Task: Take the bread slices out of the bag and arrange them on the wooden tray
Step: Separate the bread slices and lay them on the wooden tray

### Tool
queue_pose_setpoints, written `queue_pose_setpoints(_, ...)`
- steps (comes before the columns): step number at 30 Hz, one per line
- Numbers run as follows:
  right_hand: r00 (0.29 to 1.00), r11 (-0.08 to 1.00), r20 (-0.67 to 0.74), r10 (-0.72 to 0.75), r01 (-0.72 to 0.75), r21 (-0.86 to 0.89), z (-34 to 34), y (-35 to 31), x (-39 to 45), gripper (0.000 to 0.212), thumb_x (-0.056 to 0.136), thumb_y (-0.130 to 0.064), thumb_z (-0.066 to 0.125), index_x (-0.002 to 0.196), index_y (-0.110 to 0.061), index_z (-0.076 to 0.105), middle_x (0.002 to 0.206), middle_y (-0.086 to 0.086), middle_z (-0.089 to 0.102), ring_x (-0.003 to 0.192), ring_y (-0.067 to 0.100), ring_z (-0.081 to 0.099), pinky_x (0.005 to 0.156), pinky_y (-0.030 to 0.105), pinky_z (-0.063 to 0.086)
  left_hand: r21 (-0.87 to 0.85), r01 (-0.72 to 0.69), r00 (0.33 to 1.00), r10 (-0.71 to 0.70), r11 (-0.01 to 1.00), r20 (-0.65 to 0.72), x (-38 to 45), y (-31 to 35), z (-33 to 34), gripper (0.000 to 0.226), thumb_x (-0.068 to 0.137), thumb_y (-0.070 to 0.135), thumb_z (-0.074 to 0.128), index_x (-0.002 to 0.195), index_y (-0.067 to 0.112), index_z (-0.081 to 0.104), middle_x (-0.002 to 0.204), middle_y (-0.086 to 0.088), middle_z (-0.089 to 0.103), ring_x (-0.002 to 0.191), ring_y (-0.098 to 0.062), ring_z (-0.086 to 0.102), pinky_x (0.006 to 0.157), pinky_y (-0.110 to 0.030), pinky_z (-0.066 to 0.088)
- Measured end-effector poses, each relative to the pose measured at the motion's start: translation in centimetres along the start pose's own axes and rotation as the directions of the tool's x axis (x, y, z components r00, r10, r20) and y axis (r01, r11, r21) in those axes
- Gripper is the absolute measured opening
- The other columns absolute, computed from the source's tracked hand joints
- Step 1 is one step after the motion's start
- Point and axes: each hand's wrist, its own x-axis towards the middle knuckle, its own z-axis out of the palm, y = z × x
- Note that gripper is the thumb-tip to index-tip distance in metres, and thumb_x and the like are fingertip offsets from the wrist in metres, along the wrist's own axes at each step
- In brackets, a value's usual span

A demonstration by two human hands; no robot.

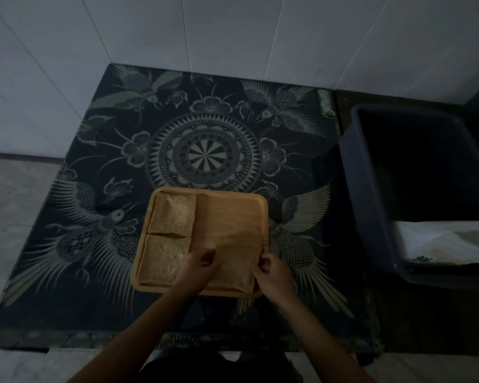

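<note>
A wooden tray (233,214) lies on a dark patterned cloth in front of me. Two bread slices fill its left side: one at the far left (173,214), one at the near left (161,261). A third bread slice (237,264) sits at the tray's near right corner. My left hand (198,268) pinches that slice's left edge and my right hand (274,272) pinches its right edge. The bag (448,241), white and crumpled, lies inside a dark bin to the right.
The dark blue plastic bin (371,189) stands right of the cloth, its rim higher than the tray. The patterned cloth (205,150) covers a low surface against a white tiled wall. The tray's far right quarter shows bare wood.
</note>
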Motion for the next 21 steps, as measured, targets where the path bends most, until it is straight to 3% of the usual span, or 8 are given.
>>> queue_pose_setpoints(6, 1.0, 0.997, 0.009, 0.017, -0.017, 0.072, 0.3, 0.7, 0.3, 0.033, 0.093, -0.028, 0.071, 0.124, -0.018, 0.063, 0.11, -0.003, 0.071, 0.094, 0.01, 0.066, 0.077, 0.025, 0.054, 0.014, 0.012, 1.0, -0.012, 1.0, -0.015, -0.5, 0.0, 0.2, 0.029, 0.09, 0.017, 0.068, 0.118, 0.012, 0.072, 0.107, -0.006, 0.075, 0.092, -0.014, 0.07, 0.08, -0.029, 0.057)
queue_pose_setpoints(8, 0.999, 0.993, 0.026, 0.035, -0.038, 0.113, 0.3, 0.8, 0.5, 0.034, 0.093, -0.028, 0.072, 0.124, -0.019, 0.063, 0.107, -0.005, 0.069, 0.097, 0.011, 0.067, 0.081, 0.031, 0.058, 0.013, 0.018, 1.0, -0.017, 1.0, -0.017, -0.5, 0.0, 0.3, 0.03, 0.09, 0.018, 0.068, 0.118, 0.012, 0.072, 0.107, -0.006, 0.075, 0.093, -0.016, 0.071, 0.086, -0.036, 0.059)
queue_pose_setpoints(13, 0.997, 0.981, 0.056, 0.054, -0.063, 0.184, 0.1, 0.8, 0.9, 0.038, 0.092, -0.023, 0.073, 0.129, -0.018, 0.062, 0.112, -0.002, 0.067, 0.104, 0.017, 0.067, 0.093, 0.048, 0.06, 0.021, 0.026, 1.0, -0.026, 0.999, -0.014, -0.5, 0.0, -0.1, 0.031, 0.089, 0.02, 0.067, 0.119, 0.015, 0.072, 0.106, -0.003, 0.076, 0.093, -0.014, 0.071, 0.084, -0.033, 0.058)
queue_pose_setpoints(21, 0.993, 0.974, 0.087, 0.077, -0.094, 0.207, -0.3, 0.9, 1.2, 0.037, 0.091, -0.018, 0.074, 0.127, -0.018, 0.064, 0.107, -0.004, 0.068, 0.097, 0.012, 0.066, 0.091, 0.045, 0.061, 0.008, 0.042, 0.999, -0.042, 0.999, -0.002, -0.6, 0.1, -0.3, 0.028, 0.09, 0.021, 0.066, 0.117, 0.013, 0.072, 0.105, -0.004, 0.076, 0.093, -0.016, 0.072, 0.086, -0.043, 0.061)
